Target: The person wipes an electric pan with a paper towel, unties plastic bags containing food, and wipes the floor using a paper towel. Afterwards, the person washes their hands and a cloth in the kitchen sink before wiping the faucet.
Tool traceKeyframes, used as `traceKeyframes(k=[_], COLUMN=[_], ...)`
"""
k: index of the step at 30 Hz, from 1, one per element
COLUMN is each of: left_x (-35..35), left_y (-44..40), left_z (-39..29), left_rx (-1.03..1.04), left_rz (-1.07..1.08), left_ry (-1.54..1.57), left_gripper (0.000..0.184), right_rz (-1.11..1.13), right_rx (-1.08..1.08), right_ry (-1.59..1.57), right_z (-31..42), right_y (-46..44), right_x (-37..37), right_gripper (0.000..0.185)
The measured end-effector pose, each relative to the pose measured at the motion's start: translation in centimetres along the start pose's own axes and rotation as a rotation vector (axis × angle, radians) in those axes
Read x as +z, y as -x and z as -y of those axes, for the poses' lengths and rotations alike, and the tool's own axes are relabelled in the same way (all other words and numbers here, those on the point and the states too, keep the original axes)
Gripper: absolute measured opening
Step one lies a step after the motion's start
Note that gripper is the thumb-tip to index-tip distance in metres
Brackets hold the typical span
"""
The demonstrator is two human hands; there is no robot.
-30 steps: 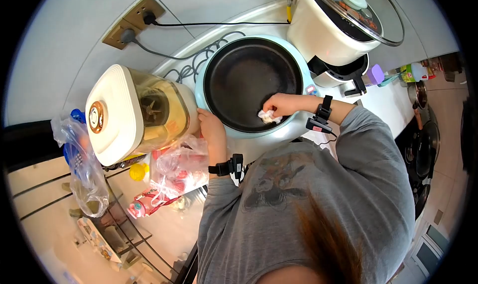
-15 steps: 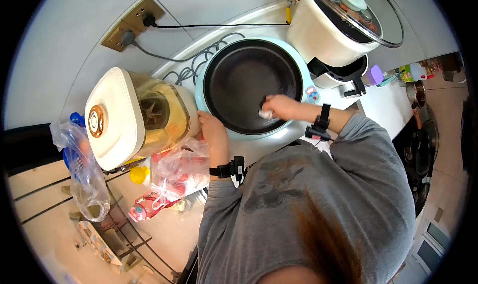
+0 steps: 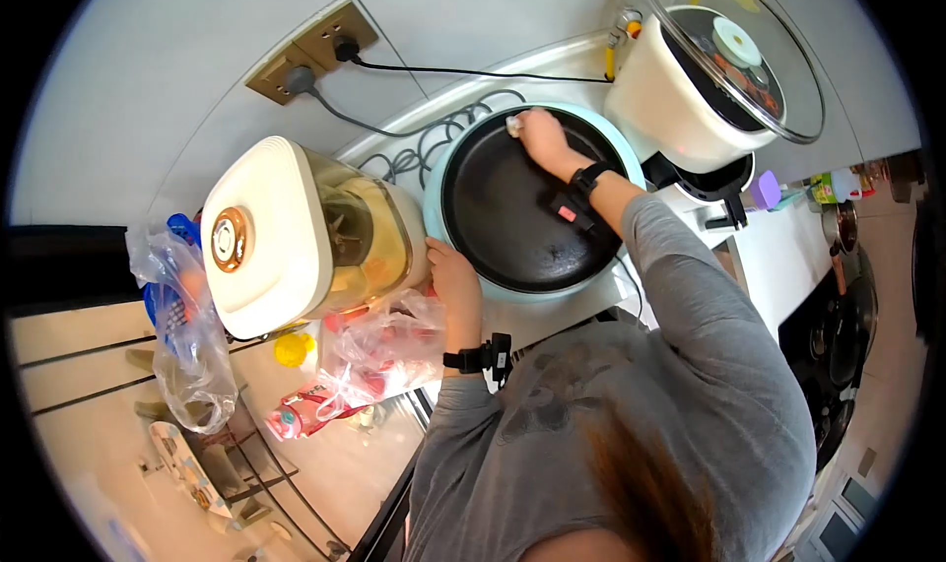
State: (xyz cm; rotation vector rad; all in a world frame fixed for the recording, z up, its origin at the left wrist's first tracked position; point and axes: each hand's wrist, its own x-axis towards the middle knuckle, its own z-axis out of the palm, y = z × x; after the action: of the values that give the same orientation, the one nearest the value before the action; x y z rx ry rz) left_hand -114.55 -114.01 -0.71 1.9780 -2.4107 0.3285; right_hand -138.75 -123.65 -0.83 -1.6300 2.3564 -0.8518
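One white wad (image 3: 513, 127) was pinched in the right hand's grip (image 3: 544, 138) inside the pan (image 3: 512, 212); even pressure suited. I couldn't tell the left hand's grip (image 3: 456, 273).

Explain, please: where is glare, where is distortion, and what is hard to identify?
Head view: strong distortion bows lines on the tiled wall, and black rounded corners frame the picture; head view: a pale glare patch lies on the lower part of the black pan; head view: the white wad in the right hand is too small to identify.
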Motion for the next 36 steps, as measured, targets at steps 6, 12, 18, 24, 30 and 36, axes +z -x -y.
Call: traceKeyframes(k=[6,12,18,24,30,36], left_x=[-1.0,-1.0,-0.4,-0.7,-1.3,-0.7], left_y=[-1.2,-1.1,-1.1,-0.8,-1.0,-0.9], left_z=[0.2,-0.4,0.0,0.1,-0.1,0.3], left_rx=[-0.063,-0.088,-0.039,0.012,0.043,0.077], left_rz=[0.084,0.223,0.084,0.016,0.046,0.017], left_ry=[0.076,0.102,-0.019,0.042,-0.089,-0.102], left_gripper=[0.041,0.044,0.042,0.041,0.038,0.039], right_rz=[0.27,0.741,0.961,0.314,0.412,0.841], right_rx=[-0.573,-1.098,-0.857,-0.749,-0.284,-0.155], right_ry=[-0.074,-0.136,-0.194,0.329,0.487,0.434], right_z=[7.2,4.8,-0.1,-2.6,-4.7,-1.3], right_y=[4.2,12.6,9.5,-0.9,5.3,13.7], right_x=[2.7,-1.3,-6.0,-4.2,-7.6,-9.4], right_gripper=[0.009,0.012,0.014,0.01,0.018,0.029])
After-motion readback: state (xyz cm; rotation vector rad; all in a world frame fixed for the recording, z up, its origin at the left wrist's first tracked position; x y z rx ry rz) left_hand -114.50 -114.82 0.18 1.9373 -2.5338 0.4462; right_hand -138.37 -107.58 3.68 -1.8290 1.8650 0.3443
